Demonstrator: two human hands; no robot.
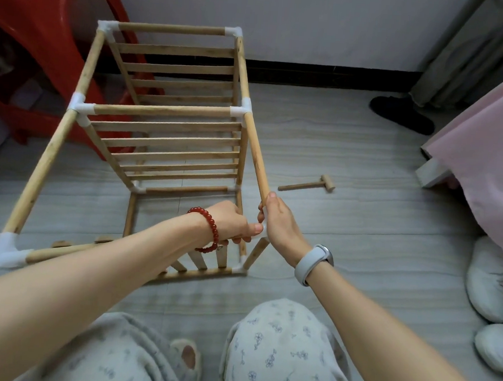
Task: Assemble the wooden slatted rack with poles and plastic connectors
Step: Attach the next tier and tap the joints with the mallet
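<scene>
Rack (pixel 170 143) stands on the grey floor (pixel 365 156) from centre out to my 11 o'clock, a tall frame of round pale wooden poles joined by white plastic connectors, flat slats laddered across its tiers. My right hand (pixel 280 222) is clenched round the low end of the near-right pole (pixel 254 149), and my left hand (pixel 231 221) pinches what looks like a white connector (pixel 263 237) at that same corner, mostly hidden by the fingers. As I judge it, I'm seating the pole into this joint: I'd line the pole straight with the socket, brace the connector with the left and push along the axis, not sideways, so the frame doesn't rack. A small wooden mallet (pixel 307 184) lies at 2 o'clock, handy for tapping it home; a glossy red plastic stool (pixel 37 41) sits at 10 o'clock
</scene>
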